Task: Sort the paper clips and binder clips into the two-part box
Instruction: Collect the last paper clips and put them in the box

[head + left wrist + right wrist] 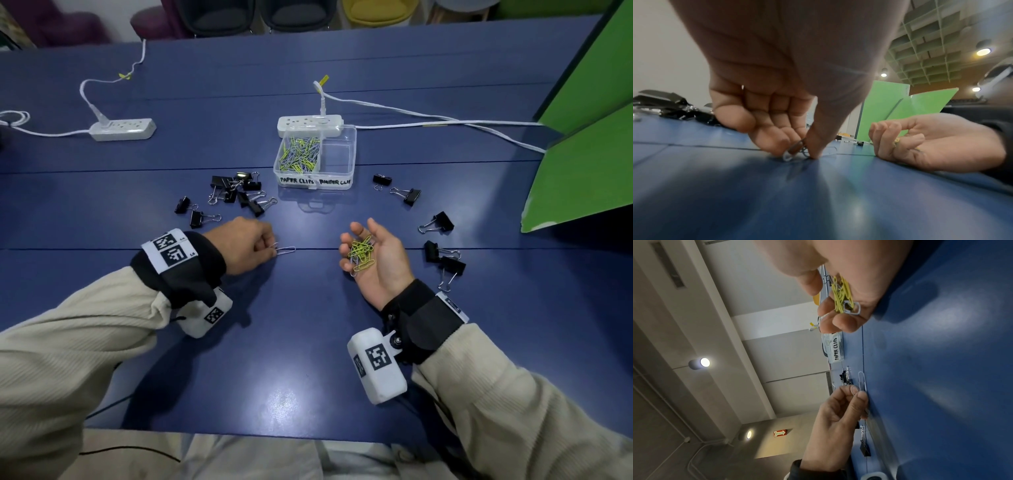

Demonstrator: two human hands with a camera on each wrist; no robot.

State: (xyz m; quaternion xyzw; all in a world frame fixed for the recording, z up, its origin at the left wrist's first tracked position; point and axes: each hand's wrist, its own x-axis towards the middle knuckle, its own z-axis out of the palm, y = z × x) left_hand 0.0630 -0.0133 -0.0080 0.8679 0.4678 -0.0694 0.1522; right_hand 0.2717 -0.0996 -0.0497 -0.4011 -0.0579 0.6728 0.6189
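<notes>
My left hand (270, 247) rests on the blue table and pinches one end of a silver paper clip (286, 250) that lies flat on it; the pinch (797, 149) also shows in the left wrist view. My right hand (363, 246) lies palm up, fingers curled round a bunch of yellow-green paper clips (361, 253) (842, 293). The clear two-part box (352, 161) stands further back; its left part holds many paper clips (299, 154), and nothing shows in its right part. Black binder clips lie in a cluster at the left (239, 193) and scattered at the right (442, 222).
The box's clear lid (317, 204) lies flat in front of it. Two white power strips (121, 129) (310, 122) with cables sit at the back. A green board (582, 154) stands at the right. Binder clips (445, 260) lie close to my right wrist.
</notes>
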